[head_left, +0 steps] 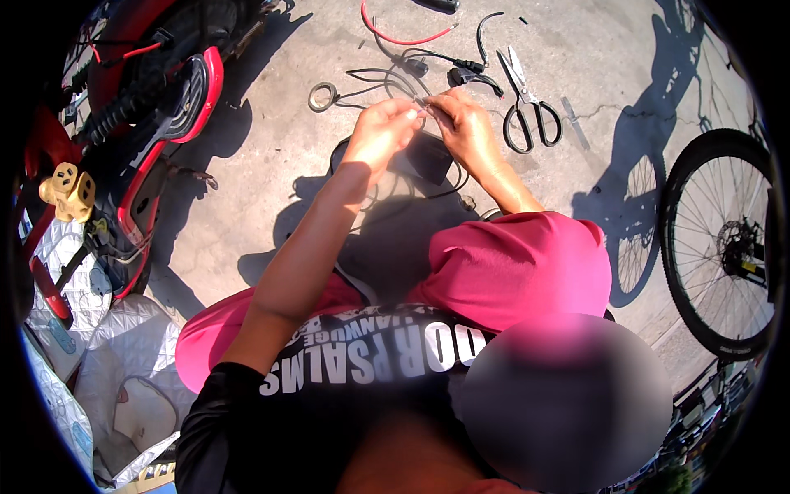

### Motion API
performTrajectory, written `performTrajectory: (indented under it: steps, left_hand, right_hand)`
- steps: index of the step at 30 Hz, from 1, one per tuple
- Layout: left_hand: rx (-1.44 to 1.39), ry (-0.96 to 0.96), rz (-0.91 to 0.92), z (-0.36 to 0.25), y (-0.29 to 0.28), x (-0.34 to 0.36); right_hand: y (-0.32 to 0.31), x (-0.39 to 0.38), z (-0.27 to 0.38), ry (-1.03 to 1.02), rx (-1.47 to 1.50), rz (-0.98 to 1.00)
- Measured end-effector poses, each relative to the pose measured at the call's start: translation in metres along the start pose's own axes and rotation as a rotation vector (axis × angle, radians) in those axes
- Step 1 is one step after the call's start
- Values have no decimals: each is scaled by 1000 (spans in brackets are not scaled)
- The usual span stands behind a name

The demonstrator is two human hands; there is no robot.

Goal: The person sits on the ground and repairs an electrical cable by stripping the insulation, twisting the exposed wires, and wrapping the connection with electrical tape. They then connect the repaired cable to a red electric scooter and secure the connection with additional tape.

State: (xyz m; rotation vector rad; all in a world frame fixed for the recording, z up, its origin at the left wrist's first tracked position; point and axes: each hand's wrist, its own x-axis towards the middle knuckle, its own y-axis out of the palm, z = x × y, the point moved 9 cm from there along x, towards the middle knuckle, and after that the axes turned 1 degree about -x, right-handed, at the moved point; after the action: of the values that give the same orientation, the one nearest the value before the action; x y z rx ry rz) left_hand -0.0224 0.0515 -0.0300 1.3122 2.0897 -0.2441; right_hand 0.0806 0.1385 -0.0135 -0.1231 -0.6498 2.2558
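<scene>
Nearest, a black shirt (276,436) with white lettering borders pink trousers (522,263), and beyond them the left hand (385,136) and the right hand (462,123) meet, each grip pinching a thin wire (423,112) over the concrete floor (609,49), with scissors (520,92) at far right and a tape roll (313,98) at left.

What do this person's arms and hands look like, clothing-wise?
Both the left hand and right hand are bare, without gloves. A plain black sleeve covers the upper left arm; no watch shows on either wrist. Any right sleeve is hidden.
</scene>
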Motion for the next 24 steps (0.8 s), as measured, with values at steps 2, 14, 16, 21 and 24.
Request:
performTrajectory:
  steps: [2, 14, 16, 21, 24]
  left_hand:
    - [-16, 13, -9, 1, -2, 1]
    - [176, 92, -121, 5, -8, 6]
    - [257, 126, -115, 3, -8, 5]
    - [410, 147, -125, 0, -6, 4]
    - [456, 183, -127, -2, -6, 3]
  right_hand:
    - [0, 1, 0, 0, -4, -50]
    - [26, -9, -29, 417, 632, 53]
    - [21, -7, -24, 376, 571, 52]
    - [17, -5, -22, 315, 393, 86]
    - [18, -4, -20, 287, 365, 110]
